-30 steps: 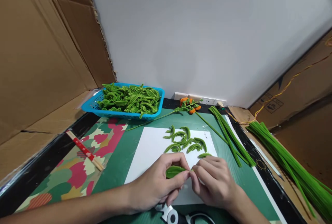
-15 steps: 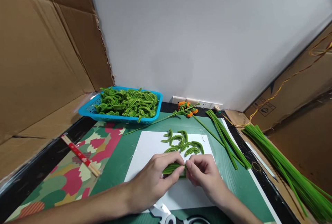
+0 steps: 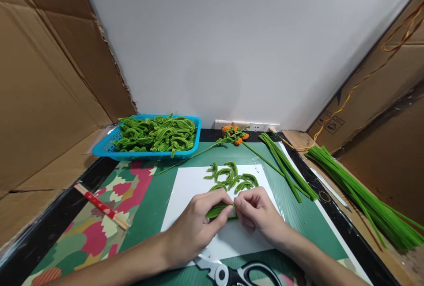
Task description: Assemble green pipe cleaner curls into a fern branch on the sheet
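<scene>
Fuzzy green leaf point(image 3: 216, 211) in left hand point(image 3: 203, 219), pinched near tip between thumb and forefinger; long axis roughly 9-to-3 o'clock. Right hand point(image 3: 258, 210) nearer 3 o'clock tip, fingertips pinching it, exact grip partly hidden. Outward: curled green pieces point(image 3: 231, 174) at 12 on white sheet point(image 3: 183, 184); scissors point(image 3: 221, 272) at 6; blue basket point(image 3: 149, 156) at 11, well apart.

1. Held piece point(image 3: 216, 211): green, darker lines lengthwise.
2. Curls point(image 3: 235, 169): green.
3. Paper point(image 3: 185, 184): plain white.
4. Basket point(image 3: 145, 156): bright blue.
5. Heap point(image 3: 155, 133): yellowish green, darker in its gaps.
6. Flowers point(image 3: 237, 141): orange; stalk point(image 3: 205, 150) green.
7. Stems point(image 3: 361, 197): vivid green.
8. Scissors point(image 3: 222, 273): black and white, blades point(image 3: 207, 263) pale grey.
9. Chopsticks point(image 3: 121, 223): pale wood; wrapper point(image 3: 99, 204) red, white lettering.
10. Mat point(image 3: 142, 219): deep green.
11. Patterned sheet point(image 3: 96, 237): blotches of pink, green, cream and tan, some striped.
12. Wire point(image 3: 347, 97): yellow with reddish brown.
13. Wall point(image 3: 232, 47): pale grey.
14. Cardboard point(image 3: 49, 78): brown, dark print at right.
</scene>
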Available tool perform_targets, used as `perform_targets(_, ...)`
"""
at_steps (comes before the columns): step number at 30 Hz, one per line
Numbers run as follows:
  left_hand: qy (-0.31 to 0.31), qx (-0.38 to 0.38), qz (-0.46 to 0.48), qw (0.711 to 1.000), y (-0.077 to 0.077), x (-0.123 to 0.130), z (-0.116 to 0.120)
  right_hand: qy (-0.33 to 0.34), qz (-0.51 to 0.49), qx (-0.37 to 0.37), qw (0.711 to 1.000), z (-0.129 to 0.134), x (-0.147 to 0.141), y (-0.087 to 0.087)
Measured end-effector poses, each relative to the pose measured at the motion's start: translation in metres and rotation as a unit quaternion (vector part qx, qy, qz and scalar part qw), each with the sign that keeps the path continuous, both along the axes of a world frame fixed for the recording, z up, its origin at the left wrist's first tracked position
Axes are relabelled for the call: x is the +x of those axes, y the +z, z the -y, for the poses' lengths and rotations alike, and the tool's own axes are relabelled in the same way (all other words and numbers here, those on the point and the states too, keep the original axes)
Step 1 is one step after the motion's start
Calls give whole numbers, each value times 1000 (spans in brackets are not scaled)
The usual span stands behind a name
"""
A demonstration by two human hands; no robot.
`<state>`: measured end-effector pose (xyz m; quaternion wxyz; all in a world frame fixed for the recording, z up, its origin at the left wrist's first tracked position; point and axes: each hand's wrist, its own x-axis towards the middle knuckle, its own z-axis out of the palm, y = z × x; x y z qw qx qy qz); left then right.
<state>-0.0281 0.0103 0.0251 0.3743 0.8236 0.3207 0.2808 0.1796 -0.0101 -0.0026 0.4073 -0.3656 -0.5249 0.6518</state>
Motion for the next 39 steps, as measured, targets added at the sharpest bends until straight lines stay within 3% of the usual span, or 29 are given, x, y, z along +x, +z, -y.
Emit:
perform_targets(3,-92,225,-36,969,-7,-5,-8,30,-101,-129,986,-1,-2,-2)
perform_targets(4,-111,275,-50,954,-9,-6,-11,32,-117,-158,980,-2,-2,-2)
perform_targets(6,-126,305,-65,942,-11,-7,-14,34,-121,-180,976,-2,-1,-2)
perform_targets(8,-116,253,-55,959,-9,-6,-13,39,-80,-135,987,-1,2,0)
perform_targets(10,-81,157,-34,984,-5,-3,-11,16,28,-4,999,1,5,3)
perform_targets(11,-57,102,-22,993,-2,-2,-10,-7,100,90,991,2,7,4)
perform_targets(12,-35,44,-12,998,1,-1,-9,-38,176,189,965,3,9,4)
perform_targets(14,-10,-84,3,996,5,1,-8,-75,291,363,882,5,13,4)
perform_targets(16,-18,-211,22,977,7,2,-8,-83,338,458,818,5,16,2)
perform_targets(17,-28,-263,32,964,7,2,-8,-82,338,477,807,5,18,1)
perform_targets(20,-56,-349,53,934,8,2,-7,-75,291,465,833,4,19,0)
perform_targets(23,-48,-316,41,947,11,2,-5,-83,231,353,903,7,15,5)
perform_targets(26,-32,-143,9,989,13,1,-5,-84,149,206,963,10,7,9)
perform_targets(28,-51,7,-14,999,12,-1,-7,-78,73,121,987,10,2,8)
perform_targets(31,-101,190,-57,975,5,-3,-11,-67,-45,-9,997,6,-5,2)
perform_targets(33,-113,245,-78,960,0,-3,-11,-61,-82,-75,992,3,-7,-2)
perform_targets(36,-79,182,-65,978,-3,0,-8,-45,-46,-62,996,0,-4,-2)
perform_targets(39,-19,0,-17,1000,2,5,-4,-65,56,81,993,1,4,5)
